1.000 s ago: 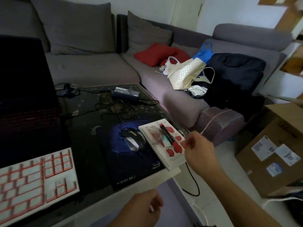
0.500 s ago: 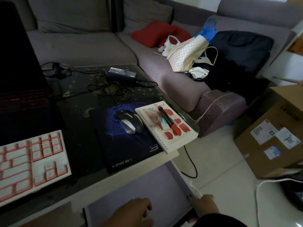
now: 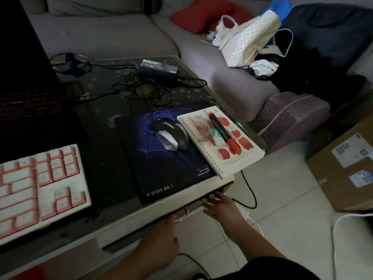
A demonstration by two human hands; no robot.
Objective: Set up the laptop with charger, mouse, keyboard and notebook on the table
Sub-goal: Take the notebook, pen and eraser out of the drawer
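Notebook point(image 3: 220, 142) beside mouse point(image 3: 170, 136) on table point(image 3: 187, 188), both hands below edge.

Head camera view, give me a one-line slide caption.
Both hands reach under the glass-topped table's front edge, below the spiral-bound apple-print notebook and black-and-silver mouse.

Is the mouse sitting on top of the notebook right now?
No, the mouse rests on the dark mouse pad, just left of the spiral notebook, which carries a red marker instead.

Both hands low, left hand point(image 3: 161, 245) flat, right hand point(image 3: 223, 209) with fingers spread forward.
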